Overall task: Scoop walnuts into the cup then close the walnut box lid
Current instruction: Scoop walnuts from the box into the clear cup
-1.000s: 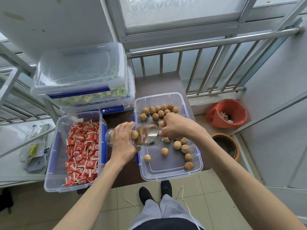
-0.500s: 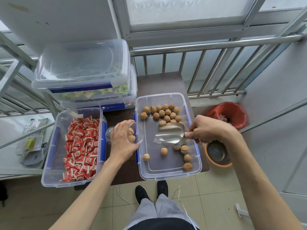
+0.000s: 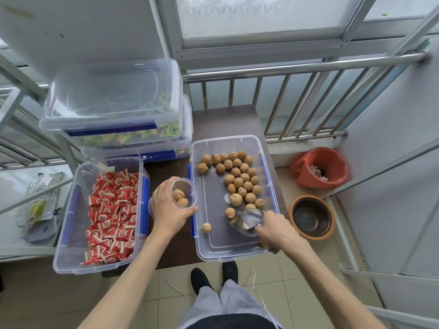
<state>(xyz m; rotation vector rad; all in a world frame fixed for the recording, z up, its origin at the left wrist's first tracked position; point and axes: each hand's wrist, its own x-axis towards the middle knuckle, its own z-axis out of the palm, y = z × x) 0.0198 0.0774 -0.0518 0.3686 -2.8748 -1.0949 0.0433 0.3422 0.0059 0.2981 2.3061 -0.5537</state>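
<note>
A clear walnut box [image 3: 237, 254] stands open on the brown table, with several walnuts [image 3: 240, 179] in its far half and two loose ones nearer me. My left hand [image 3: 166, 207] grips a clear plastic cup [image 3: 184, 193] tilted toward the box, just left of its rim; two walnuts lie inside the cup. My right hand [image 3: 275, 230] holds a clear scoop [image 3: 247, 220] down inside the box, its mouth against the nearest walnuts. A clear lid [image 3: 104, 96] rests on the stacked boxes at the back left; I cannot tell whose lid it is.
An open box of red wrapped candies [image 3: 109, 214] sits left of the cup. Two stacked boxes [image 3: 133, 138] of green packets stand behind it. A steel railing [image 3: 297, 67] runs behind the table. A red-lined bin [image 3: 318, 167] and a brown pot [image 3: 311, 217] stand on the floor at right.
The scoop left the cup's mouth, swung right, and dropped to the near right of the box against the walnuts. The cup stayed left of the box and now holds two walnuts.
</note>
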